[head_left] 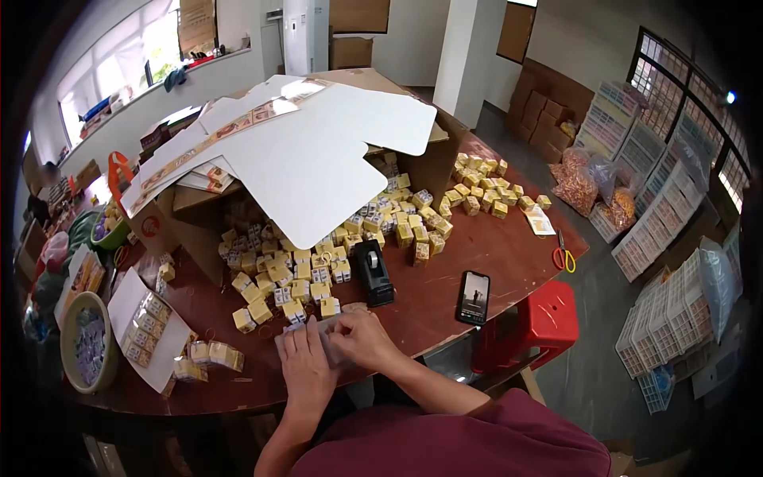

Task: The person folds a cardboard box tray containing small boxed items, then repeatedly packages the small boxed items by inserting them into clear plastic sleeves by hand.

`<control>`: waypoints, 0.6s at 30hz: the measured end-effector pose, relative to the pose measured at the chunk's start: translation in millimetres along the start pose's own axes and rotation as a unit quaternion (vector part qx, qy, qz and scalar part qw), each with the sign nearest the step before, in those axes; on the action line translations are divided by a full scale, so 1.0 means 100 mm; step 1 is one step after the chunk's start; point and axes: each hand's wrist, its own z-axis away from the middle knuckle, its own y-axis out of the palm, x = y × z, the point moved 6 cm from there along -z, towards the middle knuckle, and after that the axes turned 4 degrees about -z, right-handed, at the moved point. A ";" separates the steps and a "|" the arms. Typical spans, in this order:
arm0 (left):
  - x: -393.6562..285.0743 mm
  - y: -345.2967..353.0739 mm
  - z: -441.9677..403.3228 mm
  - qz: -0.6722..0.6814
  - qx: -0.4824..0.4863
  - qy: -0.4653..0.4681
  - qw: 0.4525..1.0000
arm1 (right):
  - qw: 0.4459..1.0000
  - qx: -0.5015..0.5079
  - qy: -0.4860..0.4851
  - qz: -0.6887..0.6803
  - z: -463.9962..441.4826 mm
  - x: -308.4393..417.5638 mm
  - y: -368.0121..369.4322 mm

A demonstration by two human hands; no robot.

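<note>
At the table's front edge, my left hand point(306, 362) lies over a greyish, see-through plastic piece point(335, 348), its fingers bent over the top and its thumb out of sight. The exact kind of this piece is unclear. My right hand point(364, 338) is closed in a pinch at the plastic's right side, close against my left hand. Just beyond both hands stands a black tape dispenser point(373, 273). A heap of small yellow-and-white boxes point(294, 274) spreads over the table behind it, several of them near my fingertips.
White cardboard sheets point(310, 155) lie over a large carton point(187, 238). A phone point(474, 298) and yellow-handled scissors point(564, 258) are on the right, above a red stool point(548, 322). At left are a round basin point(67, 346) and a white card point(147, 330) with boxes on it.
</note>
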 end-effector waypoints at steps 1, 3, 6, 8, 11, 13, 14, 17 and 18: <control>0.04 0.01 -0.02 -0.011 -0.001 0.005 1.000 | 1.000 0.010 -0.002 0.013 0.02 0.06 -0.03; 0.10 -0.08 -0.12 0.008 -0.026 0.007 1.000 | 0.995 0.018 -0.033 -0.091 0.08 0.29 -0.13; 0.47 -0.27 -0.19 0.063 -0.067 -0.028 0.995 | 0.986 -0.037 -0.077 -0.141 0.07 0.32 -0.51; 0.74 -0.39 -0.14 0.335 -0.084 -0.109 0.932 | 0.989 -0.116 -0.046 -0.080 0.01 0.02 -0.94; 0.74 -0.39 0.10 0.609 -0.055 -0.152 0.776 | 0.947 -0.295 0.123 -0.031 -0.16 -1.22 -1.56; 0.55 -0.25 0.26 0.712 -0.014 -0.167 0.682 | 0.921 -0.347 0.164 0.063 -0.26 -1.69 -1.86; 0.38 -0.15 0.33 0.743 0.012 -0.183 0.643 | 0.910 -0.352 0.181 0.124 -0.33 -1.71 -1.96; 0.01 0.05 0.50 0.759 0.116 -0.261 0.585 | 0.895 -0.273 0.306 0.174 -0.58 -1.99 -1.97; -0.06 0.15 0.55 0.778 0.136 -0.271 0.550 | 0.888 -0.241 0.342 0.193 -0.61 -2.03 -1.95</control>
